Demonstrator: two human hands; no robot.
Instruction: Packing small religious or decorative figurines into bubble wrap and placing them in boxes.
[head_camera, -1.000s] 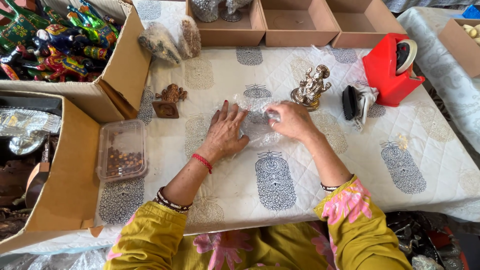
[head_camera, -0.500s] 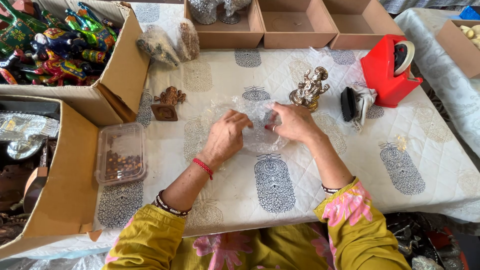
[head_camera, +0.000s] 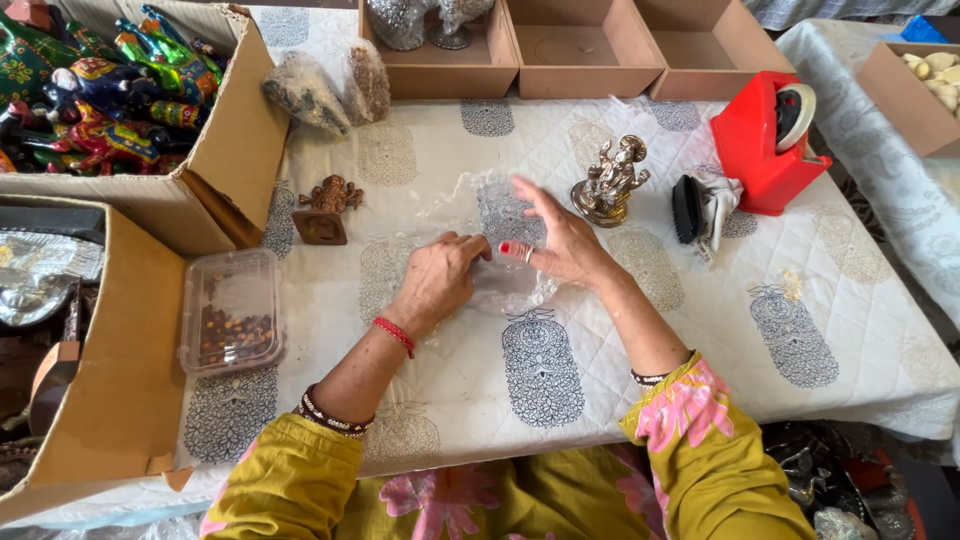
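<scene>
Change: right hand (head_camera: 565, 240) now lifts its fingers off the plastic sheet (head_camera: 470, 225) and spreads them; half a second back both hands were pinching together at the sheet's near edge. Left hand (head_camera: 435, 280) has curled tighter.
Reading: the fold or crease looks to be pressed in, and the right hand is freeing itself, perhaps to reposition. Judgement only.
Left grip: clenched, knuckles up, fingertips tucked onto the sheet's near edge; appears to pinch the film, though the contact is hidden under the fingers.
Right grip: released, palm tilted, thumb low near the film, fingers fanned above it; holds nothing.
Sheet vs. landmark (brass idol (head_camera: 608, 182)): lies flat on the cloth (head_camera: 820, 330) just left of the idol, running from there toward the person.
Sheet vs. grip: near edge under the left fingertips; far part lies bare beyond both hands.
Small carving (head_camera: 325, 208): well left of the idol, past the sheet.
Clear tub (head_camera: 232, 312): farther left, nearer the person.
Red dispenser (head_camera: 765, 140): right of the idol, untouched.
</scene>
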